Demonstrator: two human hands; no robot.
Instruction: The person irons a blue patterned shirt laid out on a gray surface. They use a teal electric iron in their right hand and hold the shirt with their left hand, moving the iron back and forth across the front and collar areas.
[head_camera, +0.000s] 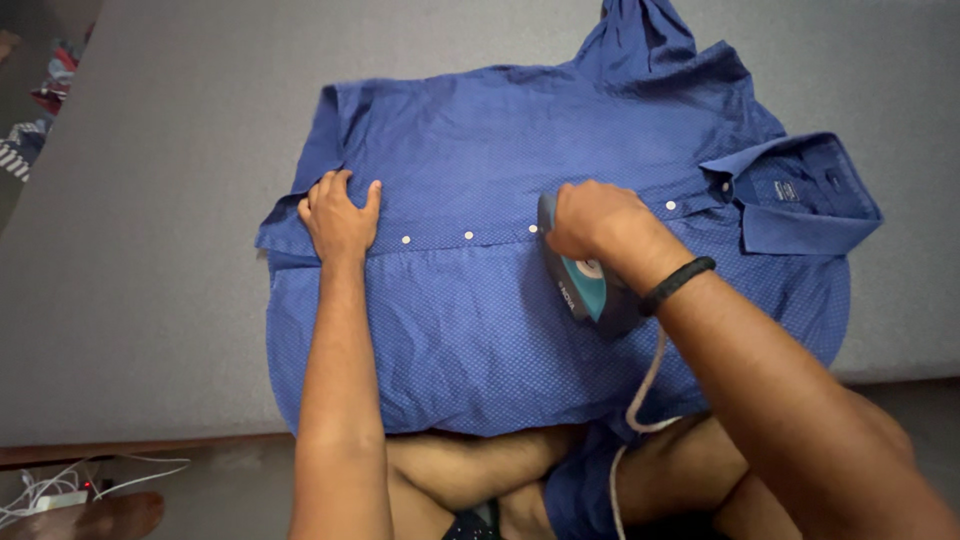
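Across the grey surface (180, 150) lies the blue shirt (520, 340), buttoned front up, collar to my right. On its placket my right hand (595, 222) keeps a closed grip on the teal iron (585, 285), while my left hand (340, 215) presses flat, fingers spread, near the white buttons (468, 235).

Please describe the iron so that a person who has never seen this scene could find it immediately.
Start from the large blue shirt spread flat on the grey surface. Follow its row of white buttons toward the collar; there the right hand grips the iron. It is the only hard object on the cloth, dark with teal, trailing a pale cord.
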